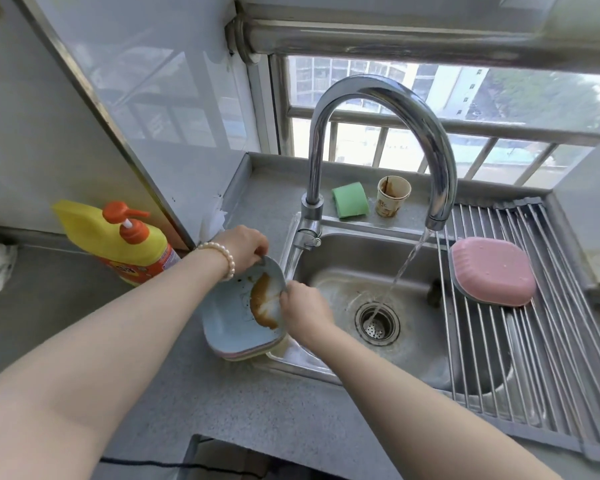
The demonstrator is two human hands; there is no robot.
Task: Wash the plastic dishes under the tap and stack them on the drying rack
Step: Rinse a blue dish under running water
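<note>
Centre frame: left hand (244, 250) and right hand (303, 308) pinch rim of sauce-smeared blue dish (238, 313) atop unwashed stack (246, 351) left of sink (413, 344). Tap (378, 143) running. Right of frame: one pink dish (492, 270) upturned on drying rack (534, 341). Judged barely begun.

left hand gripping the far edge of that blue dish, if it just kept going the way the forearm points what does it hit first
Most likely the base of the tap. The left hand points up and right along its forearm, and the tap base stands just past the blue dish rim it grips. Depth is unclear, so it might pass in front.
</note>
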